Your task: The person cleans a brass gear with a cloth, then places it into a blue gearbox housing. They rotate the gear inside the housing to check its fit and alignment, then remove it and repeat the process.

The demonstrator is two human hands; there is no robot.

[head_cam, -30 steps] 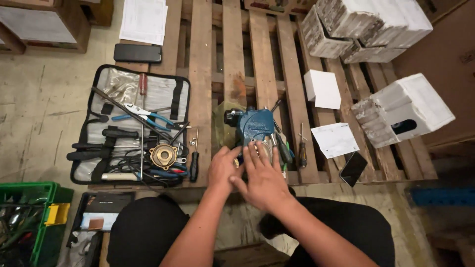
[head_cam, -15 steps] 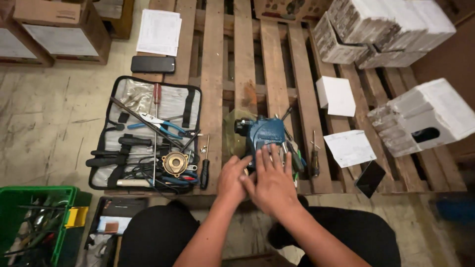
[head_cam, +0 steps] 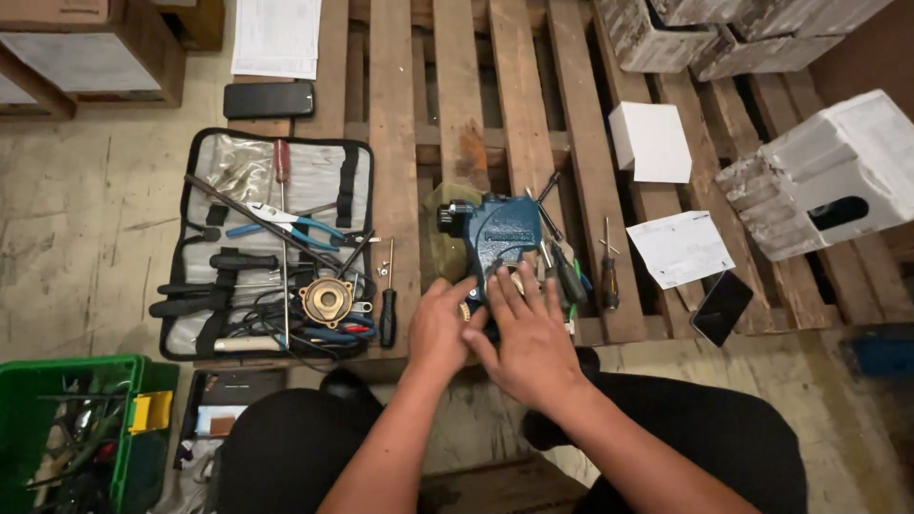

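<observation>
Both hands flat on blue power tool (head_cam: 503, 243): left hand (head_cam: 440, 328) at 7 o'clock, right hand (head_cam: 526, 333) fingers spread over it; better press evenly, w/ wrists low.

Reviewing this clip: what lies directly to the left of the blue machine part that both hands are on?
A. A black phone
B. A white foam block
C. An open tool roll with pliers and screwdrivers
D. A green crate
C: the open tool roll with pliers and screwdrivers lies just left of the blue machine part, on which the left hand and right hand rest.
</observation>
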